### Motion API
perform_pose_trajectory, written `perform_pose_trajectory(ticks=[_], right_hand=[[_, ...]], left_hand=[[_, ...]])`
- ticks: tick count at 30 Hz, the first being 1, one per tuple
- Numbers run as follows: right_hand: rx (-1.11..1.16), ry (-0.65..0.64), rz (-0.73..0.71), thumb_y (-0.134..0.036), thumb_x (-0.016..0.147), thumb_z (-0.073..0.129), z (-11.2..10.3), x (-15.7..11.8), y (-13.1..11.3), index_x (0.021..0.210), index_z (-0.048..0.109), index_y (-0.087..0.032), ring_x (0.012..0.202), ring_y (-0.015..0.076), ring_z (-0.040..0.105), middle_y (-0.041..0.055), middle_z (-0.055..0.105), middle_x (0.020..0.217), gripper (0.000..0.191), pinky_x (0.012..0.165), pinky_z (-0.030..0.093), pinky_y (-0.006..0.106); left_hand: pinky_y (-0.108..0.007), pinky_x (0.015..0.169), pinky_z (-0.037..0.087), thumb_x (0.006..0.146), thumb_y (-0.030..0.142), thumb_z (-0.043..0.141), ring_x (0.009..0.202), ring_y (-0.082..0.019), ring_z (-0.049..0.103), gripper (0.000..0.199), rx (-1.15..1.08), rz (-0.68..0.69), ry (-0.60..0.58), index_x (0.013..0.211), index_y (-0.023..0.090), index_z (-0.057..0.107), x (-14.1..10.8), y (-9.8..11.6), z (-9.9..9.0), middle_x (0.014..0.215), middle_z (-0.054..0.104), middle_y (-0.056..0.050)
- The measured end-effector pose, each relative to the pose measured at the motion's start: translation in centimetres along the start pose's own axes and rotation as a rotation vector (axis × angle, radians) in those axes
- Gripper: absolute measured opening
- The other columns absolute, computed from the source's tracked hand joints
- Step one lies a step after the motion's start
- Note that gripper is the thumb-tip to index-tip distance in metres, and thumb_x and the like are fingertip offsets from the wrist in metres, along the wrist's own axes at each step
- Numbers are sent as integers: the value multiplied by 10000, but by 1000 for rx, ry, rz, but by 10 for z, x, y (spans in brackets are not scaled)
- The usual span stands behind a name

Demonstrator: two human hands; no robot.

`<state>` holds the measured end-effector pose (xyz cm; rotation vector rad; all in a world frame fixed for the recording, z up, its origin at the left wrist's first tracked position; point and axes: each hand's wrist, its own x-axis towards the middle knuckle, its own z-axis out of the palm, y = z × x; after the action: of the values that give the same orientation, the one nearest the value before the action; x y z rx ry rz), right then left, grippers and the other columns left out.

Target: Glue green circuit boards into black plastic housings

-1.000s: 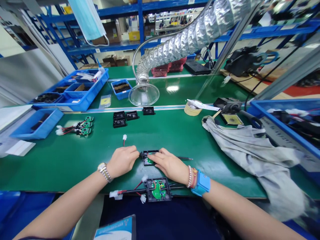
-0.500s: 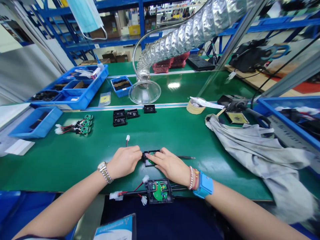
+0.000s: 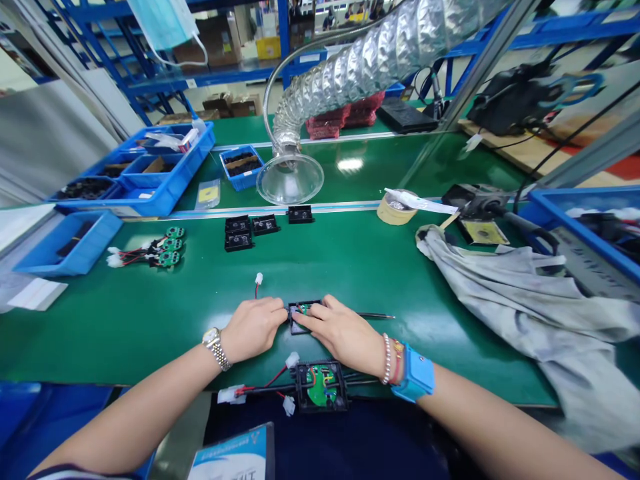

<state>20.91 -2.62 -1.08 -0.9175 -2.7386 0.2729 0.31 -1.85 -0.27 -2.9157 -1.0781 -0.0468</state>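
Observation:
My left hand point(image 3: 254, 325) is closed, its thumb and fingertips pinched at the left end of a small black plastic case point(image 3: 301, 327). A thin cable point(image 3: 257, 290) with a white plug rises from behind this hand; the pinched part is mostly hidden. My right hand point(image 3: 345, 331) grips the case from the right, with its fingers reaching over the green circuit board inside. A black cable point(image 3: 376, 315) with bare ends sticks out beyond the right hand. Nearer to me, at the table edge, lies a second open black case point(image 3: 323, 405) with a green board and wired white plugs.
Several black case parts point(image 3: 239, 240) lie ahead, with wired green boards point(image 3: 170, 259) to their left. Blue bins point(image 3: 75, 250) stand at the left. A fume duct's clear hood point(image 3: 290, 180) hangs over the middle. A grey cloth point(image 3: 480, 287) and tape roll point(image 3: 395, 212) lie right.
The view has shifted slightly. Both hands stay at the small case, and the right index finger has moved a little across the board.

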Motion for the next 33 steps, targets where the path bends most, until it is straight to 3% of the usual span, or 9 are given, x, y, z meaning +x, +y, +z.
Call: perform_pose_trajectory(ticks=[7,12,16,28,33], right_hand=[[-46,-68,62,-206,875,416,-1,4,-4,1085,557,-180,697,171,403,76,519,862,254,631,356,301],[68,5,66,-163,816,520,-1,-1,0,1141,503,-156,787,176,454,78,540,918,326,753,404,329],[148,44,86,-137,797,534,2,-3,4,1148,478,-127,860,191,481,99,550,981,355,833,408,372],[184,-2,110,-137,771,571,5,-2,10,1126,516,-167,894,197,484,100,473,1025,360,821,444,379],[185,-18,120,-139,765,581,3,-1,9,1137,514,-167,881,193,476,97,469,1007,379,803,447,372]], left_hand=[[-278,558,419,779,48,414,671,-174,504,160,24,-31,-41,732,157,521,-1,11,10,730,523,-43],[-276,622,445,864,192,400,698,-157,524,155,-87,-118,24,807,166,543,-7,5,15,791,550,-36],[-267,648,445,882,213,369,703,-149,533,206,-133,-135,78,845,171,568,-9,0,21,806,573,-36],[-234,603,405,873,138,321,657,-137,498,274,-136,-11,157,828,171,589,-9,-7,27,722,551,-30],[-238,595,402,854,92,308,651,-141,494,283,-113,33,112,811,167,578,-7,-10,21,691,531,-25]])
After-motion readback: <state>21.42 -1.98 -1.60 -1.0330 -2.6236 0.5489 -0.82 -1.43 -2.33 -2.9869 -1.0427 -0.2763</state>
